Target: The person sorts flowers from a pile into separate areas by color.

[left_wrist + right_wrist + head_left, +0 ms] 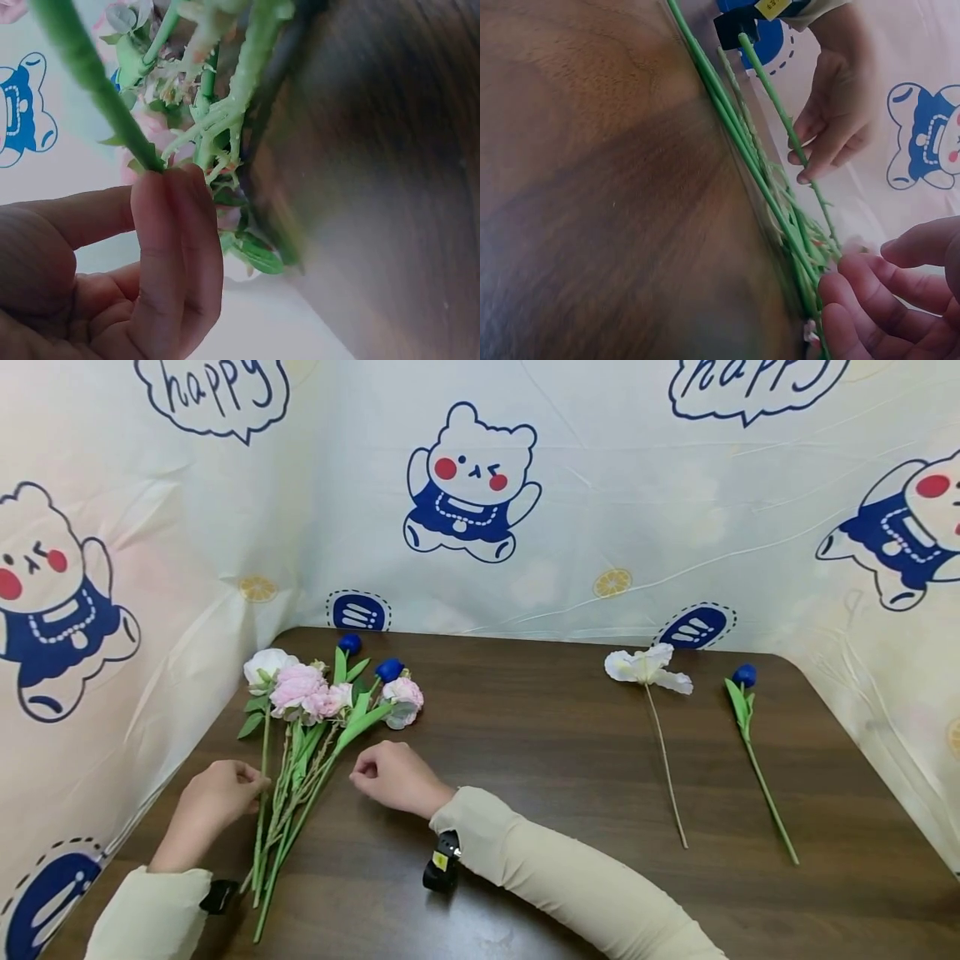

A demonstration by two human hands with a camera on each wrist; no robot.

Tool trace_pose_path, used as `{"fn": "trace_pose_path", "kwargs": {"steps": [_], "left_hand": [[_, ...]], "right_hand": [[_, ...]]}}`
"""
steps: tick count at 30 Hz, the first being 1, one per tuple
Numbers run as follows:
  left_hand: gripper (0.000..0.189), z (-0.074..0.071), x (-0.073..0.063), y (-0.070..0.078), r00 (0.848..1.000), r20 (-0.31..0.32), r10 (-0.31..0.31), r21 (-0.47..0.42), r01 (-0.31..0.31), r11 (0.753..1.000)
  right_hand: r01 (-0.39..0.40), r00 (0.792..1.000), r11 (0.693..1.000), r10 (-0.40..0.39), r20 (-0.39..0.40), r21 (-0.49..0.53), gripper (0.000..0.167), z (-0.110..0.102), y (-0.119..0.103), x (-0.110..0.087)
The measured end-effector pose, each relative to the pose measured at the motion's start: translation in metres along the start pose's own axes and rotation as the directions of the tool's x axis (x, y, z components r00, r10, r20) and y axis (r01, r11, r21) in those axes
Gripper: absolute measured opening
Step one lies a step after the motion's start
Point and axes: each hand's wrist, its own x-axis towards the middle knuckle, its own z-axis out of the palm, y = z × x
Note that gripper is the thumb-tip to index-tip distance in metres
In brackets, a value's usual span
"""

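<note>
On the left of the table lies a bunch of artificial flowers, with pink peonies [300, 691], a white flower [268, 667] and blue tulips [389, 670] at its far end. My left hand [217, 795] pinches one green stem [112, 105] at the bunch's left side between thumb and fingertips. In the right wrist view that stem slants a little above the other stems [742, 142]. My right hand [397, 777] hovers just right of the bunch, its fingers [870, 300] loosely curled with nothing between them.
Farther right on the brown table [525, 735] lie a white flower on a thin stem [663, 756] and a single blue tulip [765, 785]. A printed curtain [562, 527] encloses the table's back and sides. Both wrists wear black straps.
</note>
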Motion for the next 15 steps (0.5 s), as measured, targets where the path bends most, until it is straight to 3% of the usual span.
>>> {"fn": "trace_pose_path", "kwargs": {"steps": [9,12,15], "left_hand": [[0.024,0.002,-0.005,-0.001,1.000,0.001,0.003,0.073,-0.003,0.997],[0.022,0.008,-0.007,0.002,0.995,-0.084,0.054,0.110,-0.044,0.993],[0.022,0.016,-0.008,0.010,0.975,-0.175,0.135,0.149,-0.109,0.983]], "right_hand": [[-0.013,1.000,1.000,0.012,0.013,0.017,0.017,0.011,-0.006,0.007],[-0.013,1.000,1.000,0.013,0.006,-0.017,0.017,0.013,-0.008,0.008],[-0.008,1.000,0.999,0.008,0.001,-0.043,0.017,0.013,-0.011,0.008]]}}
